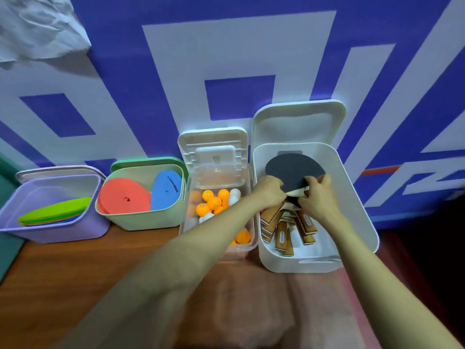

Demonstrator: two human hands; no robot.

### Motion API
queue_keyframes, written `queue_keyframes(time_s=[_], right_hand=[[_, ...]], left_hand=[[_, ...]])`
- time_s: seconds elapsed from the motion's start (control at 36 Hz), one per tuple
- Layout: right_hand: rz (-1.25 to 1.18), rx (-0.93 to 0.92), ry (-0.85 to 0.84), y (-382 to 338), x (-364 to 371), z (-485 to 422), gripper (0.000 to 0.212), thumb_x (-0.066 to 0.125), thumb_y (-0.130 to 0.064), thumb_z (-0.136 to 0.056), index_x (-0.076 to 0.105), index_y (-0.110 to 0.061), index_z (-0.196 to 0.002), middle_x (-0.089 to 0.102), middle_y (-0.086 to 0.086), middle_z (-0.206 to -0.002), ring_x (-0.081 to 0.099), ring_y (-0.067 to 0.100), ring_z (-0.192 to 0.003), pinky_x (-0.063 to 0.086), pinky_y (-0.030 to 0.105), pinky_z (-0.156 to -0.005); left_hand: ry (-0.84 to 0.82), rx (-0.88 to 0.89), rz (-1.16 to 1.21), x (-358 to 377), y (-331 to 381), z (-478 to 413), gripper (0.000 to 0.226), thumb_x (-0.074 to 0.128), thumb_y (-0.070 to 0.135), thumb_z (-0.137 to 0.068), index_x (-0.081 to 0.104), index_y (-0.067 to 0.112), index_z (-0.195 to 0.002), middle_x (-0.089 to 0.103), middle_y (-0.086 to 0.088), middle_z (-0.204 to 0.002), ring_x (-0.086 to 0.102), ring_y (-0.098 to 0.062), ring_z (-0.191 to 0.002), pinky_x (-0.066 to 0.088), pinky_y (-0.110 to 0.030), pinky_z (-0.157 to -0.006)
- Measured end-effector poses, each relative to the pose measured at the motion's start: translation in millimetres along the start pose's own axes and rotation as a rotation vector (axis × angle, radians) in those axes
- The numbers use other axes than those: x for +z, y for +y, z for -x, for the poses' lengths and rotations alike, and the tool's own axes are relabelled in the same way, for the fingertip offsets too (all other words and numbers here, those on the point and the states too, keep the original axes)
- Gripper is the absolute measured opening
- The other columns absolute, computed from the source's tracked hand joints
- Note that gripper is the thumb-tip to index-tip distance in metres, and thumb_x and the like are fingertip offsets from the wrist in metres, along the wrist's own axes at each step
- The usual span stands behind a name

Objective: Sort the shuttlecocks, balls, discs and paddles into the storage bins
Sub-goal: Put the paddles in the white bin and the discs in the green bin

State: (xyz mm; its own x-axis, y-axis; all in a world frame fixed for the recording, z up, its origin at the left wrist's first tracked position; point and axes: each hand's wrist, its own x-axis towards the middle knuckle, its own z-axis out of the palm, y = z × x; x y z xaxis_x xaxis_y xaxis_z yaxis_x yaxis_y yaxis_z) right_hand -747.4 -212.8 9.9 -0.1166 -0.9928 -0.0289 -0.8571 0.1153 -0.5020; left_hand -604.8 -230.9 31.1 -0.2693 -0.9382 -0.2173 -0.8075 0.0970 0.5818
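Here you reach with both hands into the white bin (pixel 357 197) at the right; your left hand (pixel 270 191) and right hand (pixel 318 195) both grip the near edge of the black paddle (pixel 293 172), one on each side, with fingers curled on the rubber face; I judge you hold it so to lay it flat on the other paddles (pixel 284 230), whose wooden handles point toward you. The blade lies just beyond your fingertips, toward the far wall of the bin. To the left, the clear bin (pixel 187 222) holds the orange and white balls (pixel 216 201); the green bin (pixel 141 220) holds the red and blue discs (pixel 123 197); the purple bin (pixel 57 233) holds more discs; no shuttlecocks are visible.
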Motion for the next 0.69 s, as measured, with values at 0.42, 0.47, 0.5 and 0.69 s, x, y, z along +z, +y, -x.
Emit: queue_keyframes(time_s=[0.42, 0.47, 0.5, 0.69], right_hand=[[0.31, -0.018, -0.255, 7.3, 22.9, -22.1, 0.042, 0.053, -0.019, -0.09, 0.045, -0.018, -0.131, 0.04, 0.011, -0.132, 0.054, 0.034, -0.106, 0.051, 0.042, -0.089], [0.381, -0.018, -0.25, 0.7, 17.9, -23.3, 0.036, 0.053, -0.02, -0.089, 0.051, -0.018, -0.125, 0.049, 0.01, -0.123, 0.055, 0.032, -0.104, 0.05, 0.037, -0.084], [0.405, -0.026, -0.236, -2.7, 14.1, -24.9, 0.033, 0.053, -0.02, -0.089, 0.055, -0.016, -0.121, 0.054, 0.01, -0.116, 0.056, 0.03, -0.101, 0.05, 0.035, -0.08], [0.208, -0.214, 0.011, -29.2, -24.1, -57.3, 0.04, 0.053, -0.019, -0.091, 0.049, -0.01, -0.13, 0.048, 0.014, -0.128, 0.048, 0.032, -0.113, 0.046, 0.04, -0.09]], left_hand=[[-0.007, 0.154, -0.495, 18.5, -17.4, 1.0, 0.029, 0.042, 0.018, -0.095, 0.066, 0.013, -0.08, 0.061, -0.002, -0.08, 0.053, -0.019, -0.092, 0.009, -0.043, -0.115], [-0.001, 0.135, -0.416, 17.2, -18.5, 0.1, 0.027, 0.044, 0.019, -0.094, 0.069, 0.013, -0.084, 0.064, -0.002, -0.085, 0.053, -0.019, -0.096, 0.014, -0.041, -0.115], [0.015, 0.126, -0.357, 16.1, -18.4, -1.2, 0.025, 0.046, 0.018, -0.093, 0.071, 0.015, -0.093, 0.066, -0.003, -0.095, 0.052, -0.02, -0.104, 0.02, -0.04, -0.114], [0.23, 0.082, -0.094, -25.1, -3.9, -13.2, 0.038, 0.051, 0.009, -0.091, 0.054, 0.015, -0.128, 0.044, -0.004, -0.136, 0.044, -0.022, -0.124, 0.039, -0.03, -0.099]])
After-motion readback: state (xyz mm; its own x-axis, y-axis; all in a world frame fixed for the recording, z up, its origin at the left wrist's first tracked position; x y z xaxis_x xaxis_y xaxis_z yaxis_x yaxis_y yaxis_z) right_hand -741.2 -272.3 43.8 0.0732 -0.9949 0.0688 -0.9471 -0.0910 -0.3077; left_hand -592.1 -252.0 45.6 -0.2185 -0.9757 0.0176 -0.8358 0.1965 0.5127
